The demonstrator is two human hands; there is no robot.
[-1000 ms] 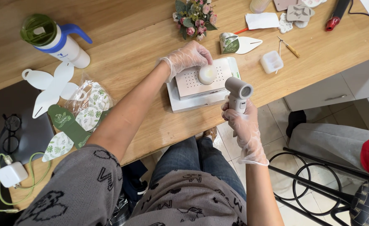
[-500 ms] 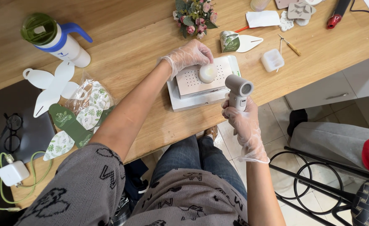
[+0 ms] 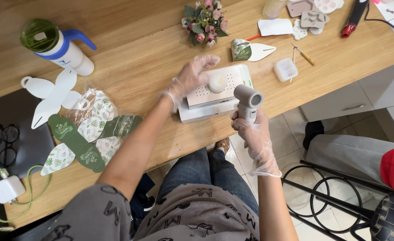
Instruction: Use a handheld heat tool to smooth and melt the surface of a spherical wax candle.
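Note:
A small round white piece (image 3: 216,83) lies on a white perforated box (image 3: 214,92) near the wooden table's front edge. My left hand (image 3: 189,79), in a clear glove, hovers just left of the piece with fingers spread, holding nothing. My right hand (image 3: 253,132), also gloved, grips the handle of a small white handheld heat tool (image 3: 248,100), its round nozzle pointing at me, right beside the box.
A green-lidded white bottle (image 3: 56,45) stands at the far left. Leaf-printed paper shapes (image 3: 86,134) lie in plastic at the left. A small flower bunch (image 3: 204,20), a clear square container (image 3: 285,69) and moulds (image 3: 312,18) sit farther back. Another person's legs (image 3: 353,151) are at the right.
My left hand has let go of the round white piece and pulled back to the left with its fingers open. The right hand and heat tool have hardly moved.

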